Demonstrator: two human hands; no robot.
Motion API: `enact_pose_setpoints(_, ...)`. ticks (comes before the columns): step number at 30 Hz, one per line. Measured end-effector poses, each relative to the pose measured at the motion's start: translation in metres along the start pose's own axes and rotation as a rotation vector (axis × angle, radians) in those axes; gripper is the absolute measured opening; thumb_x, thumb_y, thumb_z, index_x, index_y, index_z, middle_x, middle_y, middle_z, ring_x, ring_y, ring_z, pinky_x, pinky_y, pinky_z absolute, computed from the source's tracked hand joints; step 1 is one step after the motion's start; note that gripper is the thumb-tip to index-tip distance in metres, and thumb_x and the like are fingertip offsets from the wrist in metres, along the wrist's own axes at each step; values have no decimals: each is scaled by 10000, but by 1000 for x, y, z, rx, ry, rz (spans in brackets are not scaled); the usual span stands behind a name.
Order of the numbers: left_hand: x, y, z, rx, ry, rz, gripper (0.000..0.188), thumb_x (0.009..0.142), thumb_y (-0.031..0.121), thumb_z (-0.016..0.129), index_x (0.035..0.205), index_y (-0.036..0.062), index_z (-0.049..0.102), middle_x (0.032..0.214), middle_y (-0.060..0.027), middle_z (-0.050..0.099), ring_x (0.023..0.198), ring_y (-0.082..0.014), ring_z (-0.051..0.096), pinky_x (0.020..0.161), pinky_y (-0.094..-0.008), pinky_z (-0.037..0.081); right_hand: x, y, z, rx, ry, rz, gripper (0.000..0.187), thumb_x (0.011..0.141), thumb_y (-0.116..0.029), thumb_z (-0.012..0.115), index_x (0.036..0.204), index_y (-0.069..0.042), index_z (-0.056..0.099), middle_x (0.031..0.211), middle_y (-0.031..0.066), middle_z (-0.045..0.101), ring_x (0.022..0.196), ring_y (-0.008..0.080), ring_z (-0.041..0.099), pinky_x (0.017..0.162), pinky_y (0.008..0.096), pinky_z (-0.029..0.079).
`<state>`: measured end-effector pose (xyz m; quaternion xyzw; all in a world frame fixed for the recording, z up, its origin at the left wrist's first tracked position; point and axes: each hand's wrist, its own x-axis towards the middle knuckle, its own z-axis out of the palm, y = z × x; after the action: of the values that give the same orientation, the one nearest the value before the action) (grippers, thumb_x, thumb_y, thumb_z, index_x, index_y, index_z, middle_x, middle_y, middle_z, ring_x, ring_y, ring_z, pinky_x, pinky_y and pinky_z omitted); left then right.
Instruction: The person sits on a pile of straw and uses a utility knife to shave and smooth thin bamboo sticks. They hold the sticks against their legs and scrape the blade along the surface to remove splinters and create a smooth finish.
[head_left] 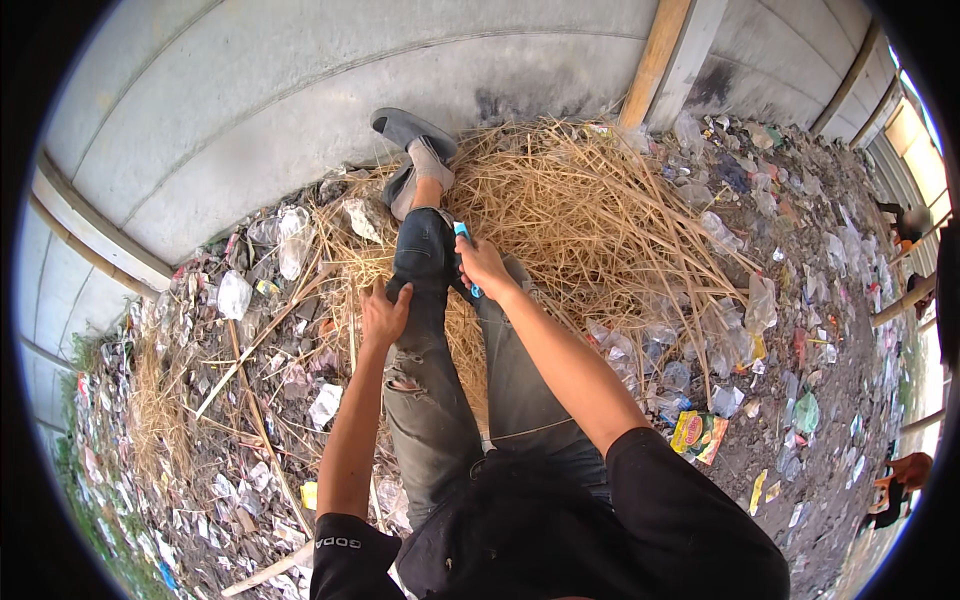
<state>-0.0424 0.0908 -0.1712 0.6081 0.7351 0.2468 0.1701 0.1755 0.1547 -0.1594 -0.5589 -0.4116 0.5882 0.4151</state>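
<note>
My right hand is closed around a slim light-blue tool, whose ends show above and below the fist. Its kind cannot be made out. It is held beside my left knee, over the gap between my legs. My left hand is at the outer side of the same knee, thumb apart from the bent fingers; nothing shows in it, though its palm side is hidden. Beyond and between my legs lies a heap of dry straw. My legs, in torn dark trousers, stretch forward, one grey slipper near the wall.
A grey panel wall with a wooden post stands ahead. Plastic scraps and litter cover the dirt on both sides, including a yellow-and-red packet. Long thin sticks lie to the left. A brown animal is at the far right.
</note>
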Motion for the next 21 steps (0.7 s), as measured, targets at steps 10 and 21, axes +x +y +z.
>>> enact_pose_setpoints(10, -24, 28, 6, 133, -8, -32, 687, 904, 473, 644, 1429, 47, 526, 1298, -268, 599, 1124, -447, 629, 933, -499, 527, -19, 15, -2, -363, -33, -96, 665, 974, -604, 517, 768, 14, 645, 571, 88, 597, 485, 233, 630, 485, 366, 512)
enact_pose_setpoints(21, -39, 24, 9, 70, 96, 29, 519, 977, 423, 557, 1370, 84, 574, 1254, -238, 616, 1093, -437, 633, 903, -507, 531, -31, 35, -11, 41, -107, -207, 368, 1035, -385, 542, 951, -29, 582, 615, 1, 497, 463, 102, 516, 423, 288, 452)
